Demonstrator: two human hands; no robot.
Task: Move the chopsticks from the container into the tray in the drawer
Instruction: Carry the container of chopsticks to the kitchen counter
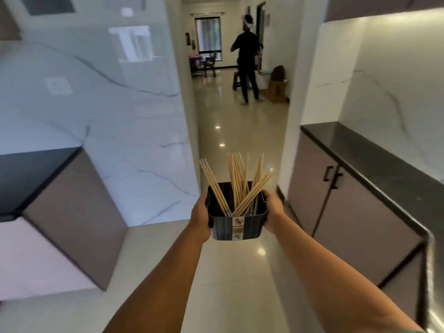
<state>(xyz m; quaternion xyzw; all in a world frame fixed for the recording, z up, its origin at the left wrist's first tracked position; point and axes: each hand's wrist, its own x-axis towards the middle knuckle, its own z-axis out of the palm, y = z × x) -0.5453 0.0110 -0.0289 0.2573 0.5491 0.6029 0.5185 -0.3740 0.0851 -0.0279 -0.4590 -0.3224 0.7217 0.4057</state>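
Hidden or cut off: the fingers of both hands wrap around the far sides of the container, so only the backs of the hands and the thumbs show; how tightly they curl cannot be told. The lower ends of the chopsticks are down inside the container, out of sight. No drawer or tray is in view. The view is soft and blurred at the edges.

Left hand (201, 218): one, pressed flat against the left wall of the container, thumb at the rim, gripping it.

Right hand (272, 209): one, pressed against the right wall, thumb at the rim, gripping it.

Container (236, 225): one, dark, roughly square with rounded corners, a small label on its near face; held between both hands in mid-air above the pale floor (240, 272).

Chopsticks (237, 183): a loose bundle of pale wooden sticks standing in the container, fanned in three rough groups, leaning left, upright and right; too many and too overlapped to count exactly.

Cabinets: two runs with dark countertops, one at the left (69, 212), one at the right (355, 212); the right one shows two dark door handles (332, 177).

Walls: white marble-look panels on both sides.

Other person (247, 61): one, in dark clothes, standing well beyond the doorway, back turned.

Furniture beyond: a chair (209, 64) near a window, small and hard to make out.
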